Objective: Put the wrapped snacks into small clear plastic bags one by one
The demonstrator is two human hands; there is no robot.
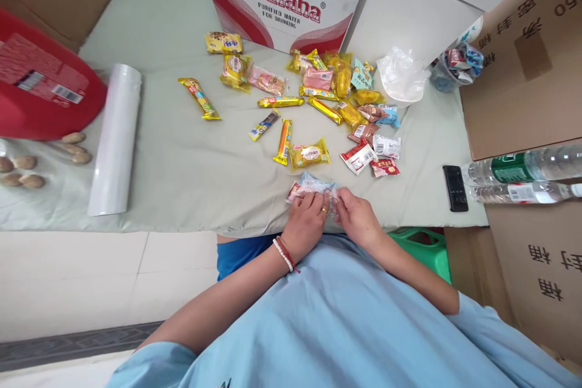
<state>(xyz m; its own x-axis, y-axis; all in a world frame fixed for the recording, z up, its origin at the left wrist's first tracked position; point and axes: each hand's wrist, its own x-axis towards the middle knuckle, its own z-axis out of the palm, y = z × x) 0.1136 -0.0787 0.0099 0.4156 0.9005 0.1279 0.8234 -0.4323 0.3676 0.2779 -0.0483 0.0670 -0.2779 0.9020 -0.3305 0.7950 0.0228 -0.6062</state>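
Near the table's front edge lies a clear plastic bag with wrapped snacks in it, red and light blue ones showing. My left hand rests over the bag, its fingers bent and closed on it. At the bag's right end, my right hand pinches the clear plastic between thumb and fingers. Just beyond is a yellow-wrapped cake, beside an upright-pointing yellow snack stick. A red-and-white packet lies to the right of the cake. Part of the bag is hidden under my left hand.
Many wrapped snacks spread toward a Wahaha water carton. On the left are a white roll, a red container and several walnuts. To the right stand a crumpled clear bag, a cup of packets, a phone and bottles.
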